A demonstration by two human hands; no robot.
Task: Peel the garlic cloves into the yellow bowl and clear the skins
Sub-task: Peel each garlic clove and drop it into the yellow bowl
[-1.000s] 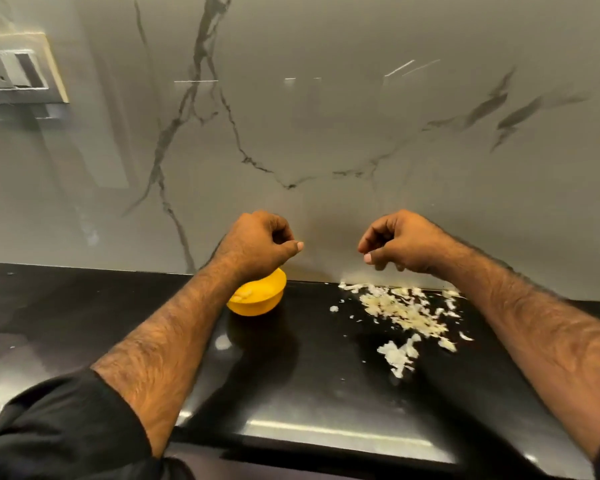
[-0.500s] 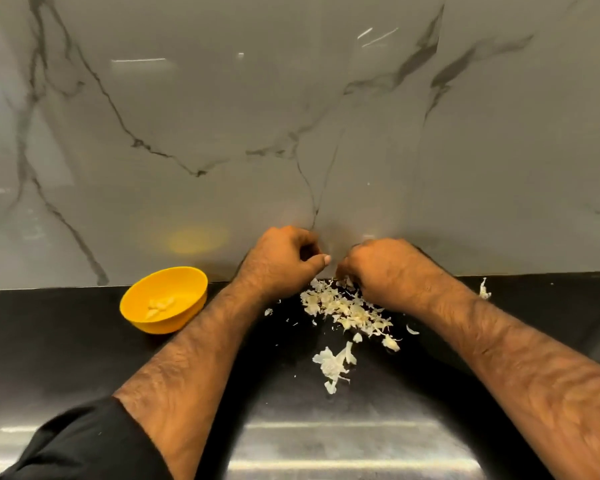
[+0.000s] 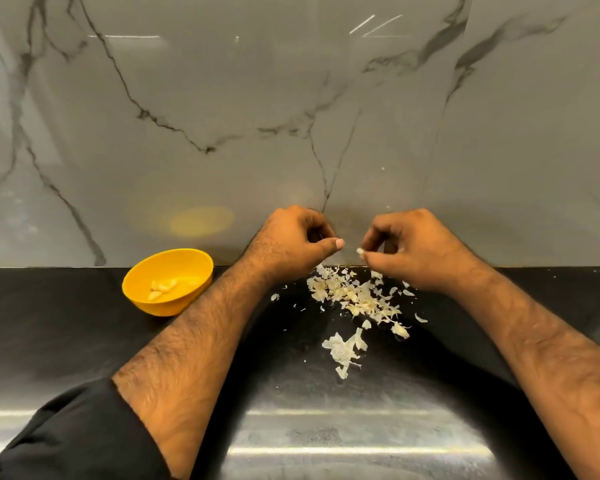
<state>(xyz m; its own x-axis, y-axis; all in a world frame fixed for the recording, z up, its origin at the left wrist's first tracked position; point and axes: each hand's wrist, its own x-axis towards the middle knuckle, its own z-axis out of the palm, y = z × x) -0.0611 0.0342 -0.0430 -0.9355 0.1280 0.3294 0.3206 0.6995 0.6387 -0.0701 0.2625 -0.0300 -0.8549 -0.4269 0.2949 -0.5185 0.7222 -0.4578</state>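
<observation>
No readable writing or brand showing anywhere. Grey marble backsplash (image 3: 222,116) standing behind black countertop (image 3: 66,323). Yellow bowl (image 3: 168,299) sitting on counter left of the arms, peeled garlic cloves (image 3: 163,287) lying inside. Skin pile (image 3: 354,299) lying under and between the hands. Left hand (image 3: 288,244) hovering, fingers curled, thumb out, nothing seen in it. Right hand (image 3: 413,251) pinching a small garlic piece (image 3: 360,251) at its fingertips. Versus half a second ago both hands are sitting higher off the pile and wider apart
</observation>
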